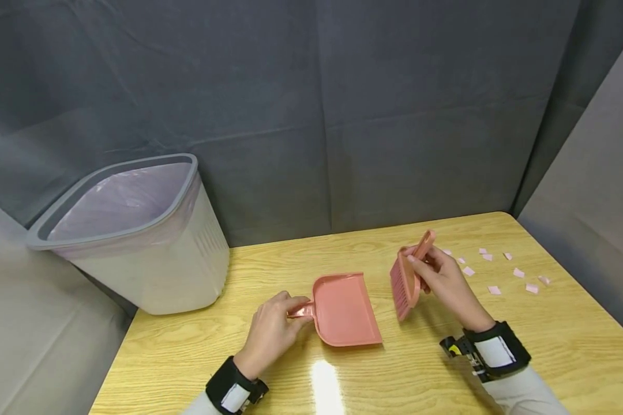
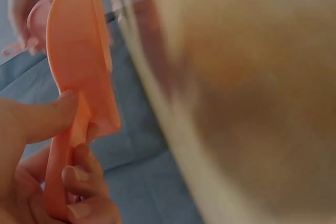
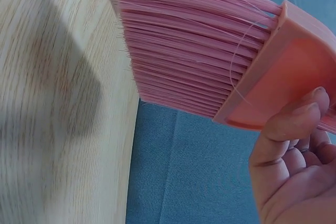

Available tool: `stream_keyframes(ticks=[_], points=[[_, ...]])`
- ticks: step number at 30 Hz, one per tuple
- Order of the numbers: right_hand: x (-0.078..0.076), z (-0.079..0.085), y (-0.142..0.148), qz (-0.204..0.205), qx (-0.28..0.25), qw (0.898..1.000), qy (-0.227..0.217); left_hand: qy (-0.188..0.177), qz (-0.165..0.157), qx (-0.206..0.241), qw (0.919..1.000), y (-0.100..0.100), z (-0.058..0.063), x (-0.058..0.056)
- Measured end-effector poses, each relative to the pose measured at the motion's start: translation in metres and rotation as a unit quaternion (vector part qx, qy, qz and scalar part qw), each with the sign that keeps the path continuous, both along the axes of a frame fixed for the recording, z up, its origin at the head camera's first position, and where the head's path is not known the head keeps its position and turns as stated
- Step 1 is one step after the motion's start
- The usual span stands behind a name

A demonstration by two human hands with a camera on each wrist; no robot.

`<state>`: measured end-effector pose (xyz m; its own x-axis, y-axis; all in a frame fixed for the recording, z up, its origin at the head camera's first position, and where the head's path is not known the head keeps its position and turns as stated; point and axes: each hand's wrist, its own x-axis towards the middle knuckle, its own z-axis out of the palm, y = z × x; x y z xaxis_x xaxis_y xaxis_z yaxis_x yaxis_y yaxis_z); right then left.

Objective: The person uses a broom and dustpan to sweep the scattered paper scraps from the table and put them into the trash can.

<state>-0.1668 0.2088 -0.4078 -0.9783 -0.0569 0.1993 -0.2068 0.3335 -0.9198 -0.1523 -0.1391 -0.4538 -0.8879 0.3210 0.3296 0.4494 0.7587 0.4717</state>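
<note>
My left hand grips the short handle of a pink dustpan, whose flat lip faces right. In the left wrist view the thumb presses along the handle of the dustpan while the fingers curl beneath. To the right, my right hand holds a pink hand brush by its handle, tilted, with the bristles toward the dustpan. The right wrist view shows the brush's bristles spread out beside the table, thumb on the brush body. Several small pale pink paper scraps lie scattered beyond the right hand.
A whitish bin with a grey rim and a thin plastic liner stands at the table's left back corner. Grey cloth hangs behind the wood-grain table and along both sides.
</note>
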Motion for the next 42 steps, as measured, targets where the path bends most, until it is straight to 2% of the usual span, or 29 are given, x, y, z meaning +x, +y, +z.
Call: stream_keyframes(ticks=[3, 7, 15, 20, 23, 31, 36, 40, 42], points=[[0.0, -0.001, -0.001, 0.008, -0.003, 1.0, -0.001, -0.029, -0.012, -0.004, 0.9995, 0.005, -0.011, 0.001], [-0.002, -0.003, -0.001, 0.015, -0.001, 1.0, -0.001, -0.045, -0.019, -0.003, 0.9988, 0.007, -0.018, 0.001], [-0.003, -0.003, -0.001, 0.026, 0.005, 1.0, 0.004, -0.069, -0.016, -0.011, 0.9974, 0.008, -0.022, 0.001], [-0.001, -0.001, 0.0, 0.035, -0.001, 0.999, 0.001, -0.074, -0.024, -0.022, 0.9967, 0.007, -0.024, 0.002], [0.0, 0.002, 0.001, 0.033, 0.014, 0.999, 0.002, -0.079, -0.029, -0.025, 0.9962, 0.007, -0.024, 0.002], [0.003, 0.013, 0.013, -0.021, 0.11, 0.993, 0.036, -0.105, -0.04, -0.026, 0.9934, 0.01, -0.017, -0.003], [0.003, 0.021, 0.037, -0.057, 0.147, 0.985, 0.072, -0.108, -0.045, -0.022, 0.9929, 0.011, -0.015, -0.003], [0.005, 0.027, 0.067, -0.103, 0.187, 0.97, 0.115, -0.112, -0.046, -0.023, 0.9924, 0.011, -0.016, -0.003], [0.006, 0.03, 0.08, -0.13, 0.215, 0.959, 0.133, -0.112, -0.046, -0.023, 0.9924, 0.01, -0.016, -0.003]])
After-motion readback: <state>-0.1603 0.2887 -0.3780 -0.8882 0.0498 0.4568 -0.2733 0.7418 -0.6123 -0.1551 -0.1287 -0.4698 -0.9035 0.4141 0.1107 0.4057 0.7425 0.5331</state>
